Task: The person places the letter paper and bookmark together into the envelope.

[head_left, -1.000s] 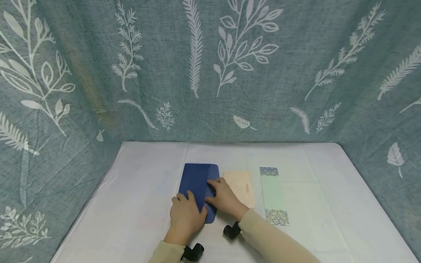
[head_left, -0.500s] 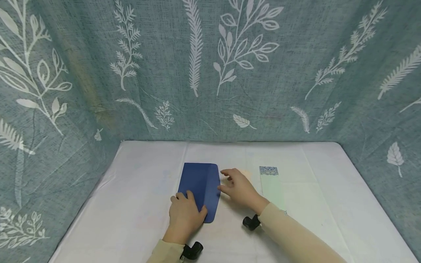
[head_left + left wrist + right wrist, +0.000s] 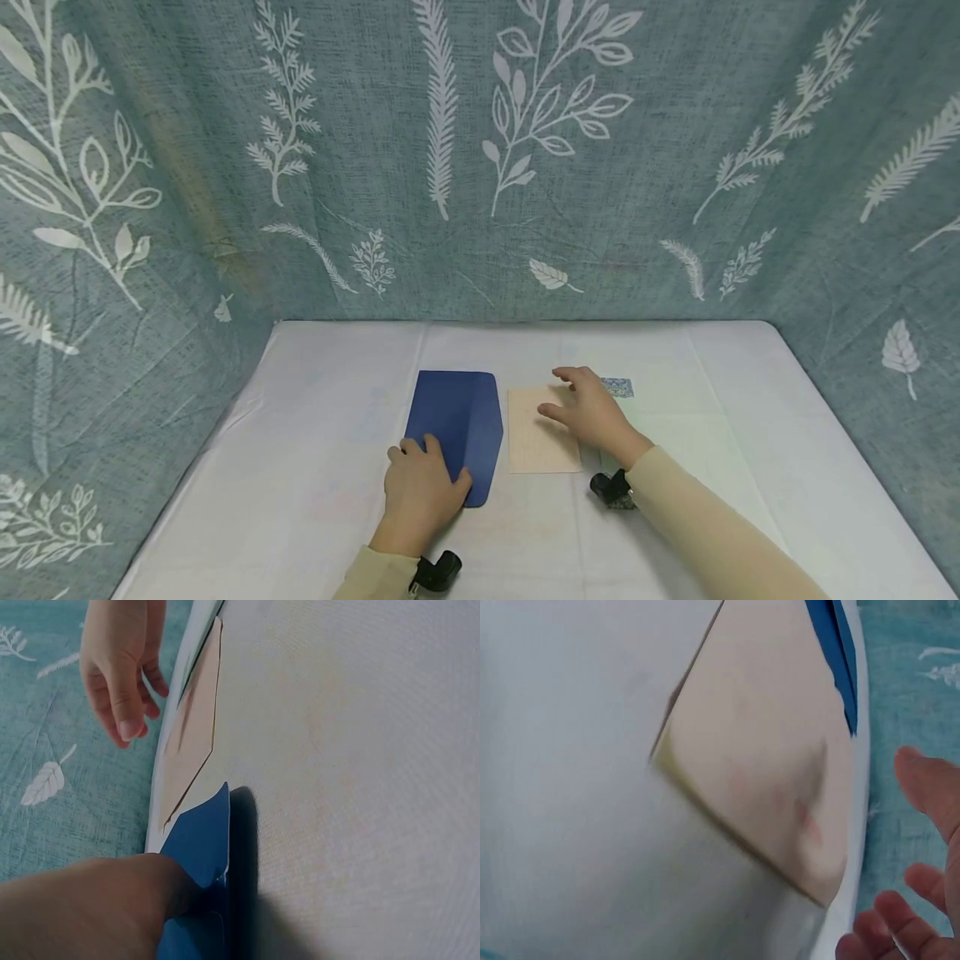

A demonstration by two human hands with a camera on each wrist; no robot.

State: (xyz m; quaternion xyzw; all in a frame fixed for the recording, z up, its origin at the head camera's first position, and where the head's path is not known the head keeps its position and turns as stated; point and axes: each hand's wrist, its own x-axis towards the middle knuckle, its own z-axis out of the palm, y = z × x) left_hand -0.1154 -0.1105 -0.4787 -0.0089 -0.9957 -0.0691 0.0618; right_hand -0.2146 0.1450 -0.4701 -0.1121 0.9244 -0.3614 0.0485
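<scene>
A dark blue envelope point(image 3: 444, 400) lies on the white table with its flap point(image 3: 486, 437) opened out to the right. My left hand point(image 3: 422, 498) rests on its lower left part, thumb at the near edge by the flap. In the left wrist view the flap point(image 3: 202, 838) stands a little off the cloth. Over the cream paper card point(image 3: 532, 442) hovers my right hand point(image 3: 596, 415), fingers spread and holding nothing. Faint reddish marks show on the card point(image 3: 757, 735) in the right wrist view. Behind the right hand, a pale green strip point(image 3: 618, 387) with patterned ends is partly hidden.
White cloth covers the table point(image 3: 330, 400), which runs on to both sides. A teal curtain point(image 3: 645, 283) with white leaf prints hangs behind and along the sides. Small black cameras point(image 3: 441, 572) sit on both wrists.
My right hand has left the envelope flap and moved right, across the cream card toward the green strip. The flap shows more fully at the right. The left hand has stayed on the envelope.
</scene>
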